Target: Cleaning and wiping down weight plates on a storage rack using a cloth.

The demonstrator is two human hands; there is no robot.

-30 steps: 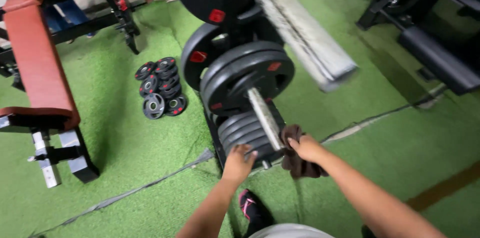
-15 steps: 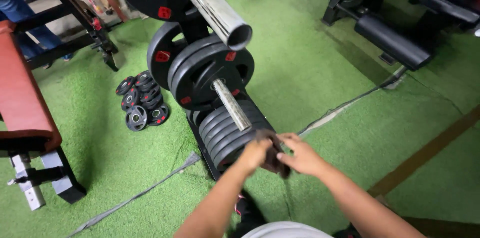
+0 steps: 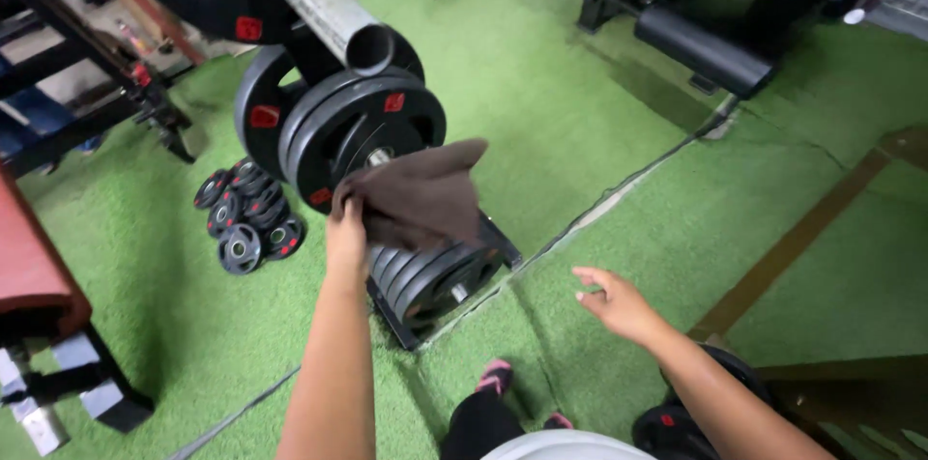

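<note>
The left hand (image 3: 346,233) is closed on one edge of a dark brown cloth (image 3: 422,197), fingers pinching it from below so the cloth lies spread over the steel peg of the plate rack (image 3: 414,323), hiding most of that peg. The right hand (image 3: 612,301) is open and empty, fingers loosely spread, hovering over the green turf (image 3: 619,112) well apart from the cloth. The cloth looks soft and creased, roughly rectangular, with one corner lifted toward the upper right; its long axis runs from the left hand at lower left up to that corner. It sits in front of the large black weight plates (image 3: 358,127) with red tags, above the lower row of plates on the rack. A thick grey bar end (image 3: 329,6) points toward the camera just above it. Small black plates (image 3: 242,218) lie stacked on the turf to the left.
</note>
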